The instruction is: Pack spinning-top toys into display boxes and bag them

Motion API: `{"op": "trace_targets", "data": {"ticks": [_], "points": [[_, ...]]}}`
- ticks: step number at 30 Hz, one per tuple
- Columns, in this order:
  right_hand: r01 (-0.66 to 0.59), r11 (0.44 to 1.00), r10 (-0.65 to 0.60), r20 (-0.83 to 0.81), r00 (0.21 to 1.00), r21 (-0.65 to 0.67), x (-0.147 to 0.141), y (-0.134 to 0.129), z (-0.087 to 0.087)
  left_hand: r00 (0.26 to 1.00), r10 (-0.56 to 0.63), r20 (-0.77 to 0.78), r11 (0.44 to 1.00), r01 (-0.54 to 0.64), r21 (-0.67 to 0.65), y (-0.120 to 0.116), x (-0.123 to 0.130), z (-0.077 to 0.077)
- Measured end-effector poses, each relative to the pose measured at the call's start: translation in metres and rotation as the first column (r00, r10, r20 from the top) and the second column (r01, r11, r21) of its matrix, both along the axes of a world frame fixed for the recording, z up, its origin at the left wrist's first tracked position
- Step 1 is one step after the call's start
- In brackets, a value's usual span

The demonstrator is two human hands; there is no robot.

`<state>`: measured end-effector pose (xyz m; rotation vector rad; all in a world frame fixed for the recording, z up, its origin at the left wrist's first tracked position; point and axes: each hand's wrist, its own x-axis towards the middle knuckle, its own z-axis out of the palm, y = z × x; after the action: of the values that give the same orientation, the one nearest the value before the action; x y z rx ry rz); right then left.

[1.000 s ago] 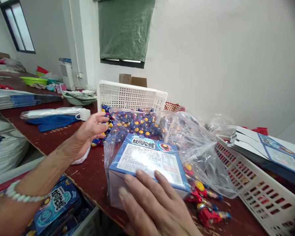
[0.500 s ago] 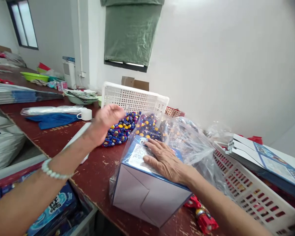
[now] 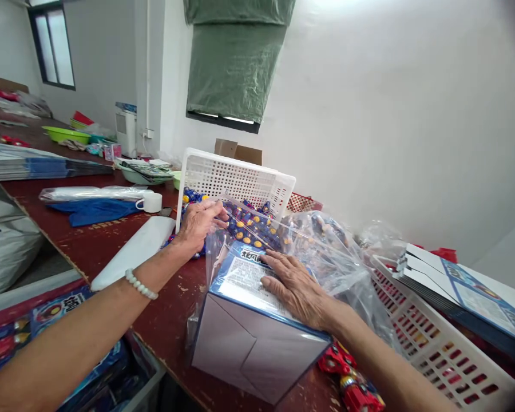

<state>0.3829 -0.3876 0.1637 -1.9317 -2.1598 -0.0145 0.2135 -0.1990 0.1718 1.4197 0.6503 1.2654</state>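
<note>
A blue and white box (image 3: 240, 286), wrapped in clear plastic film, stands on the dark red table near its front edge. My right hand (image 3: 298, 292) lies on the box's top with its fingers spread. Above the box's far left corner, my left hand (image 3: 203, 223) pinches the edge of the clear film (image 3: 257, 220), which is pulled up. Behind the film, small blue and yellow wrapped pieces (image 3: 249, 229) spill from a tipped white basket (image 3: 236, 174).
Right of the box are a crumpled clear bag (image 3: 326, 246), red toys (image 3: 356, 389) and a white basket (image 3: 446, 349) beside stacked flat boxes (image 3: 472, 286). At left are a white mug (image 3: 150, 202), a blue cloth (image 3: 98, 212) and a white scoop-like piece (image 3: 131, 252).
My left hand has moved right and forward, from open in the air to closed on the film's edge. My right hand has stayed on the box.
</note>
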Motion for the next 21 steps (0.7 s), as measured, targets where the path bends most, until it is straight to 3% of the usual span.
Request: {"op": "trace_targets", "data": {"ticks": [5,8,11,13,15,18,21], "points": [[0.086,0.985,-0.082,-0.029,0.996,0.152,0.044,-0.011,-0.001,0.995,-0.074,0.062,0.995,0.078,-0.058,0.001,-0.005,-0.002],[0.23,0.916,-0.198,-0.13,0.972,0.329,0.047,-0.012,0.013,0.989,-0.136,0.06,0.99,0.138,-0.039,-0.002,-0.009,0.002],[0.163,0.808,-0.062,-0.193,0.979,0.566,0.015,0.0,0.032,0.983,-0.172,0.058,0.985,0.173,-0.013,-0.006,-0.012,0.008],[0.02,0.789,0.099,-0.158,0.982,0.615,-0.017,0.019,0.043,0.979,-0.196,0.054,0.981,0.196,0.011,-0.008,-0.012,0.011],[-0.087,0.778,0.184,-0.094,0.978,0.622,-0.047,0.045,0.051,0.972,-0.231,0.052,0.973,0.228,0.044,-0.011,-0.01,0.013],[-0.142,0.813,0.152,0.029,0.988,0.565,-0.072,0.085,0.058,0.955,-0.293,0.038,0.953,0.289,0.097,-0.013,-0.009,0.016],[-0.162,0.83,0.092,0.156,0.984,0.534,-0.076,0.11,0.059,0.947,-0.322,0.006,0.938,0.318,0.134,-0.011,-0.011,0.018]]}}
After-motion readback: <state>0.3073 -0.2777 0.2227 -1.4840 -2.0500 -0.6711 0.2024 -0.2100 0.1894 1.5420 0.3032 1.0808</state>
